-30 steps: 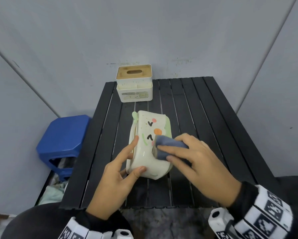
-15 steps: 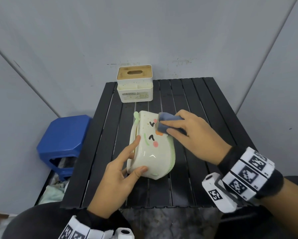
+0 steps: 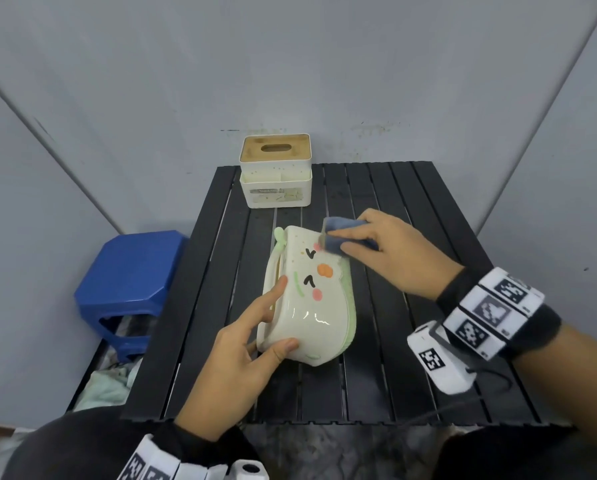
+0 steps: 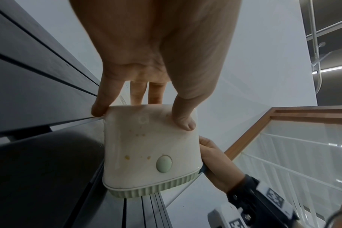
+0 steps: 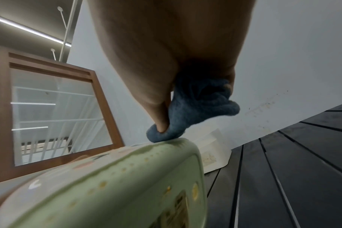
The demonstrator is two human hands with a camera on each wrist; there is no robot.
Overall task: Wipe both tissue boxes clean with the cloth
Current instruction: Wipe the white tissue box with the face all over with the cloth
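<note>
A cream tissue box with a cartoon face (image 3: pixel 311 296) (image 4: pixel 150 148) (image 5: pixel 115 185) lies on its side in the middle of the black slatted table (image 3: pixel 411 358). My left hand (image 3: pixel 255 341) (image 4: pixel 146 114) grips its near end, thumb on the upper face and fingers along the left side. My right hand (image 3: pixel 369 244) (image 5: pixel 166 121) pinches a folded blue cloth (image 3: pixel 342 237) (image 5: pixel 197 108) and presses it on the box's far upper corner. A second white tissue box with a wooden lid (image 3: pixel 276 171) stands at the table's back edge.
A blue plastic stool (image 3: pixel 127 285) stands left of the table, with pale green fabric (image 3: pixel 106 389) on the floor under it. Grey walls close in behind and at both sides. The table's right half is bare slats.
My right hand has slid the cloth along the box's upper face from its near end to the far corner. The left hand and the box have stayed put.
</note>
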